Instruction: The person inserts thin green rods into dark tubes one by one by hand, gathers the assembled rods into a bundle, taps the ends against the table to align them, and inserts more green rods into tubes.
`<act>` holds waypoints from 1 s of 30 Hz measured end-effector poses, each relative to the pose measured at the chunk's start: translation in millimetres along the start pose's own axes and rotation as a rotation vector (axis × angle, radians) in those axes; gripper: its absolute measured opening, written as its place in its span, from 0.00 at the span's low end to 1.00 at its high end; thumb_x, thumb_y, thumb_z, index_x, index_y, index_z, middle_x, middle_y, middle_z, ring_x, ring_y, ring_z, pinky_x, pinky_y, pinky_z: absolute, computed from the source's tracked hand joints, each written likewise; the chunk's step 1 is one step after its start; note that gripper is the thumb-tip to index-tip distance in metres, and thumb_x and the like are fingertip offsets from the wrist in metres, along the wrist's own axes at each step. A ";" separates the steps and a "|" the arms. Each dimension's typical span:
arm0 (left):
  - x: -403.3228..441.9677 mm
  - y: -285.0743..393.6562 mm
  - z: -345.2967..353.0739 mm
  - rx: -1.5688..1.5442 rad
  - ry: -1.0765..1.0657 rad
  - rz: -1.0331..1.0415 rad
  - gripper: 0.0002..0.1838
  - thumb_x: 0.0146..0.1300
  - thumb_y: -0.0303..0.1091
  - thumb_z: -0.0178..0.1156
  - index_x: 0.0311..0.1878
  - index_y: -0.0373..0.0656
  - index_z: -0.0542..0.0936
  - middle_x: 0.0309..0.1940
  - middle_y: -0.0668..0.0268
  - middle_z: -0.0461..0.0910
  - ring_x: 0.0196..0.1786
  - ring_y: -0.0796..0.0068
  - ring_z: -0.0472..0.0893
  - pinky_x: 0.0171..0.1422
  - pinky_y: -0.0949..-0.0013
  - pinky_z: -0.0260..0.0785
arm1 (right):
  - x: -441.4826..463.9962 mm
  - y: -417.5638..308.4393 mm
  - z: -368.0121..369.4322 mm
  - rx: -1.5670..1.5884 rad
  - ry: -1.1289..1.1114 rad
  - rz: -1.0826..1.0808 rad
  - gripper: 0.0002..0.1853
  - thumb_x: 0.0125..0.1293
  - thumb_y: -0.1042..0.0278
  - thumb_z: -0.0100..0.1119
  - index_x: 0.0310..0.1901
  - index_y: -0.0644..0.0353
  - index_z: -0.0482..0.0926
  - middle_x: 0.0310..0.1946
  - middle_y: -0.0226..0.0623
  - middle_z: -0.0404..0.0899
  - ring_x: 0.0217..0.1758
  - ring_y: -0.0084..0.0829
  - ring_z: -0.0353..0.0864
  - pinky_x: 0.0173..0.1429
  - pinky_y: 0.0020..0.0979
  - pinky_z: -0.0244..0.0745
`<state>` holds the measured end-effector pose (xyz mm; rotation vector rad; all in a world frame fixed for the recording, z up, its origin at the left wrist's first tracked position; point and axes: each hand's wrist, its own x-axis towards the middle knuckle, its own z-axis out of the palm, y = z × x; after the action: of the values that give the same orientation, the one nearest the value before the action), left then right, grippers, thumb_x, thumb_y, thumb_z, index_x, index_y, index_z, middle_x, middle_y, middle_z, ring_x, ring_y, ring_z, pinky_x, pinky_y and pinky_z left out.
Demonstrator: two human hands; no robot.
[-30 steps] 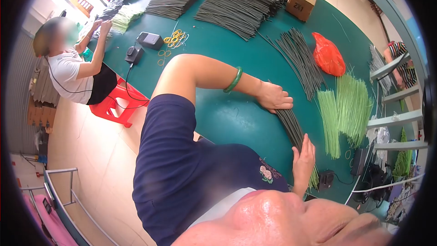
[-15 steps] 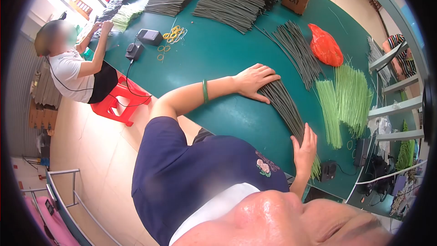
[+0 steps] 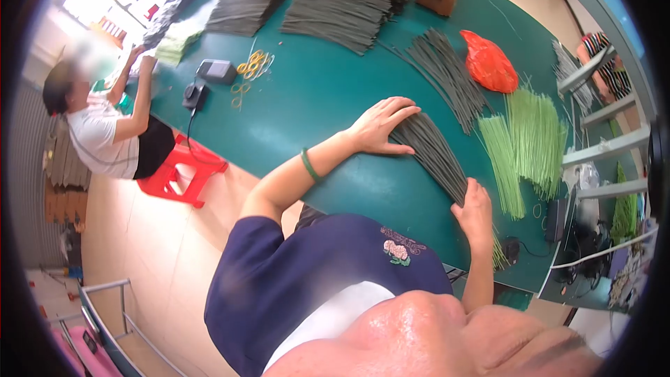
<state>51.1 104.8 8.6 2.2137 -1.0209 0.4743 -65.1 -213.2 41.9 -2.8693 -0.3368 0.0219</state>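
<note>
The step in hand looks to be gathering and evening up a long bundle of slim, dark-grey stems (image 3: 438, 152), which lies aslant on the glossy green worktop (image 3: 279, 139), from 11 o'clock to 5 o'clock. The left hand (image 3: 382, 127) is at its 11 o'clock end, the grip about half spread: fingers across the far edge, thumb apart on the near side, touching rather than clenched. The right hand (image 3: 475, 213) grasps the bundle toward 5 o'clock, fingers curled over it and thumb on the near side; how firmly, I cannot tell. Pale-green tips show past that wrist. From the bundle, loose dark-grey stems (image 3: 447, 73) lie toward 12 o'clock and bright-green, thin straight stems (image 3: 537, 136) toward 3 o'clock. The next move would seem to call for keeping the ends level while closing the left grip.
</note>
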 end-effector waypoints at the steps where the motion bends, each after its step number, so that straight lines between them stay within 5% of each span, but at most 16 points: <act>1: 1.5 -2.4 -2.5 0.004 0.017 -0.010 0.46 0.57 0.61 0.75 0.70 0.39 0.72 0.66 0.51 0.74 0.69 0.49 0.74 0.73 0.51 0.67 | 5.0 -0.6 0.0 -0.016 -0.012 -0.005 0.34 0.49 0.74 0.78 0.58 0.70 0.72 0.46 0.54 0.83 0.53 0.54 0.81 0.60 0.47 0.78; 8: 0.3 -4.2 -6.9 -0.086 0.160 -0.153 0.42 0.57 0.55 0.76 0.69 0.41 0.73 0.66 0.54 0.74 0.68 0.50 0.74 0.71 0.53 0.70 | 16.0 -2.5 3.6 -0.124 -0.093 0.034 0.31 0.45 0.71 0.77 0.50 0.66 0.71 0.35 0.50 0.83 0.43 0.53 0.85 0.48 0.47 0.82; 23: -2.1 -9.2 -13.4 -0.197 0.279 -0.232 0.38 0.58 0.41 0.78 0.69 0.38 0.75 0.64 0.52 0.77 0.63 0.54 0.78 0.66 0.58 0.74 | 9.0 -11.1 -12.4 0.006 -0.114 0.101 0.34 0.48 0.75 0.75 0.58 0.64 0.71 0.46 0.55 0.84 0.48 0.57 0.85 0.55 0.50 0.80; 30: -2.6 -6.4 -14.4 -0.242 0.276 -0.213 0.36 0.58 0.38 0.78 0.67 0.37 0.76 0.63 0.52 0.79 0.63 0.53 0.79 0.66 0.58 0.74 | 9.0 -15.2 1.2 -0.063 -0.116 0.120 0.32 0.47 0.73 0.78 0.53 0.65 0.70 0.39 0.51 0.83 0.44 0.53 0.85 0.50 0.48 0.82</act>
<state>53.6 119.2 15.0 1.9491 -0.6527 0.5138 -59.8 -196.6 44.7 -2.9542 -0.1890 0.2046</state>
